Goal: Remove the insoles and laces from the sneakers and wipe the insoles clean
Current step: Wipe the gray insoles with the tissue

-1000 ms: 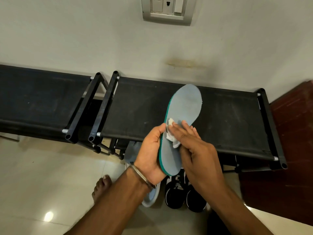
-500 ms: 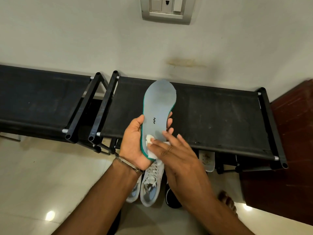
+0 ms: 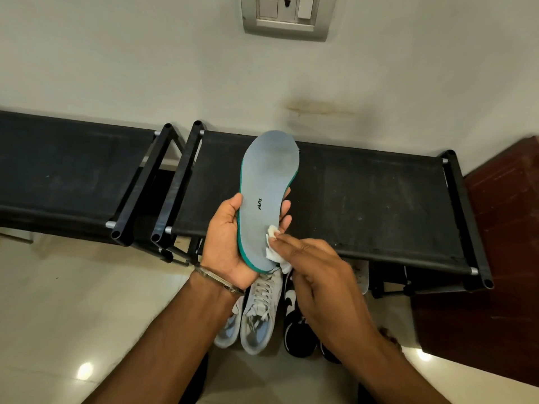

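Observation:
A grey insole (image 3: pixel 267 188) with a green edge stands upright in front of me, toe end up. My left hand (image 3: pixel 226 243) grips its heel half, thumb on the left edge and fingertips showing at the right edge. My right hand (image 3: pixel 315 269) presses a small white wipe (image 3: pixel 274 246) against the insole's lower right part with straight fingers. Below my hands a pair of grey-white sneakers (image 3: pixel 258 313) sits on the floor with laces in the eyelets.
A black fabric shoe rack (image 3: pixel 364 199) stands against the wall, a second rack (image 3: pixel 67 176) to its left. A black-and-white shoe pair (image 3: pixel 297 330) lies right of the sneakers. A dark red door (image 3: pixel 501 234) is at the right, a wall socket plate (image 3: pixel 287 16) above.
The insole was turned to show its printed face, then tilted slightly right. My right hand slid the wipe from the heel's left edge across to the right side.

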`<state>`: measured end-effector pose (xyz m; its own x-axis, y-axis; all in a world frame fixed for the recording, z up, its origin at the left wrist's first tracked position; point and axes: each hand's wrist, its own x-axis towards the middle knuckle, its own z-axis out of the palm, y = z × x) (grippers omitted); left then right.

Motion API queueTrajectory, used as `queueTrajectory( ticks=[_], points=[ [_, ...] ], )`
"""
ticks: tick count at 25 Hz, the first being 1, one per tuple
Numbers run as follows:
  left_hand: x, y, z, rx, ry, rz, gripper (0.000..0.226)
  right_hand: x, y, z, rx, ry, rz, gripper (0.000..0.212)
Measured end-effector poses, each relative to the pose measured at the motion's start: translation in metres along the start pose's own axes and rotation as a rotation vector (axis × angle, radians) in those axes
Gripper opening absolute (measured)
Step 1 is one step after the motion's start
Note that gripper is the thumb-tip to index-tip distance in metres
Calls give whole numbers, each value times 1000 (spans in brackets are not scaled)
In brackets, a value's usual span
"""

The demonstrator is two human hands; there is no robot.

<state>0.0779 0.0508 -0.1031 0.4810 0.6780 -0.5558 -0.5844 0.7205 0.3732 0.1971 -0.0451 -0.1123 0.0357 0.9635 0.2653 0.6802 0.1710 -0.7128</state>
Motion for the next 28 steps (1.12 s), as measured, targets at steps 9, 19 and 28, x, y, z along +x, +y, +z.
queueTrajectory(
  ticks=[9, 19, 28],
  points=[
    [0, 3, -3, -9, -9, 17, 55, -4, -3, 1, -23, 26, -78, 35],
    [0, 2, -5, 1, -18, 16, 55, -5, -10, 3, 15, -16, -129, 40],
    [0, 4, -5, 0, -24, 17, 55, -4, -4, -2, -14, 3, -62, 39]
  ],
)
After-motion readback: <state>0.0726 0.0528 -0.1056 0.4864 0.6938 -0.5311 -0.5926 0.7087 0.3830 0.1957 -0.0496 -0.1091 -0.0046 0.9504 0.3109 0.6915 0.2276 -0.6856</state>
